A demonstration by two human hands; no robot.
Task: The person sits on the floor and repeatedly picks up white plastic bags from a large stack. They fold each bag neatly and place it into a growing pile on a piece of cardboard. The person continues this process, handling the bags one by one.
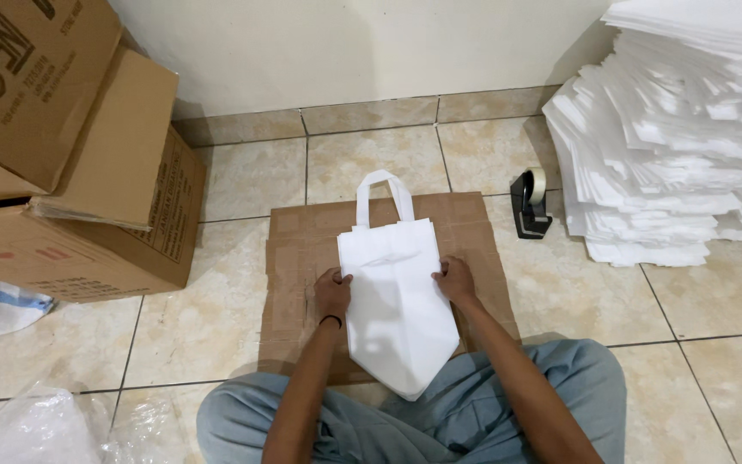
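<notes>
At frame centre, both hands, left and right, are pinching the side edges of the white bag, which is looking light, soft and floppy.

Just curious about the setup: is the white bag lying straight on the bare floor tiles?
No, the white bag lies on a flat cardboard sheet spread over the tiles, with both hands pressing its sides.

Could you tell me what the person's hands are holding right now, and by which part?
Both hands hold a white bag lying flat on a cardboard sheet: the left hand grips its left edge, the right hand its right edge, about mid-height.
</notes>
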